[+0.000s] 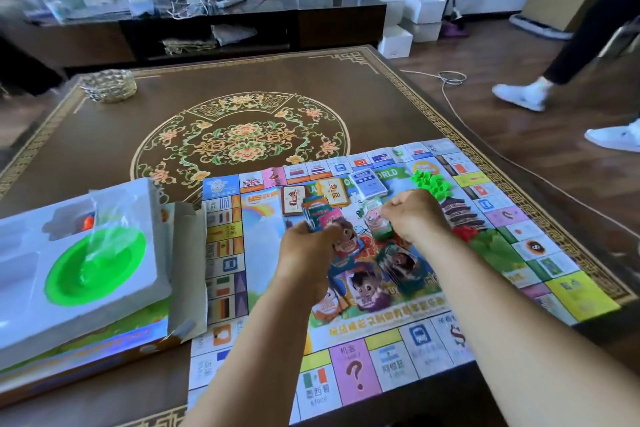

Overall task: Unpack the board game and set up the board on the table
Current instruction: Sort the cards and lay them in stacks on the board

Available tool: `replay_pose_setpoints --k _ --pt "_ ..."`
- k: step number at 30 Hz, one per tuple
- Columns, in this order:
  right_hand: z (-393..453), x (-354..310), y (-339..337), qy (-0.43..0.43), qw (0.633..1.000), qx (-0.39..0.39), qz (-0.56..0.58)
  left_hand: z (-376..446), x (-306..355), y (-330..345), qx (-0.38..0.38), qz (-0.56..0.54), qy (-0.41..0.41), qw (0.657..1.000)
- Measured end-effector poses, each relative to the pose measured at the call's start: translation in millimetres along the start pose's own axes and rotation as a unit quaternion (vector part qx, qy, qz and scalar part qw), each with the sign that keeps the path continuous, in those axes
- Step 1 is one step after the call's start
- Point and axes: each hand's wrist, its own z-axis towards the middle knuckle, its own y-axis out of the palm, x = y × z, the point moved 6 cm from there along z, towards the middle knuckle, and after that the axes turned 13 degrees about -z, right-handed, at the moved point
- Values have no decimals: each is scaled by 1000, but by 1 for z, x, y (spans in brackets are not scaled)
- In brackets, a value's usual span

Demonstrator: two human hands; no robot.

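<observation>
I am leaning over a dark brown table [104, 149] patterned with a round floral medallion, both my bare forearms reaching forward. The paper game board [398, 333] is lying unfolded and flat on the near right part of the table, its border squares showing flags and a pink question-mark space. My left hand [304, 246] is curling round a fanned bunch of small colourful cards [320, 215], holding them above the middle of the board. My right hand [415, 215] is closing in a fist and pinching a small green-backed stack of cards [375, 222] at its left side. More picture cards [394, 267] are lying loose on the board just below my hands. Beyond them, three card decks [369, 184] are sitting side by side, with a heap of bright green plastic pieces [431, 182] to their right. On my left, the opened game box [104, 350] is resting on the table, touching the board's left edge, with a white moulded tray [145, 204] holding a green dish [69, 284]. A woven metal basket [109, 85] is sitting at the far left corner.
</observation>
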Motion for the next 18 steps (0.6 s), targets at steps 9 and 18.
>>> replay_pose_setpoints --k 9,18 --pt "2 -5 7 -34 984 48 -168 0 -2 -4 -6 -22 -11 1000" --pt "-77 -27 18 -79 970 -145 179 -8 -4 -15 4 -20 1 1000"
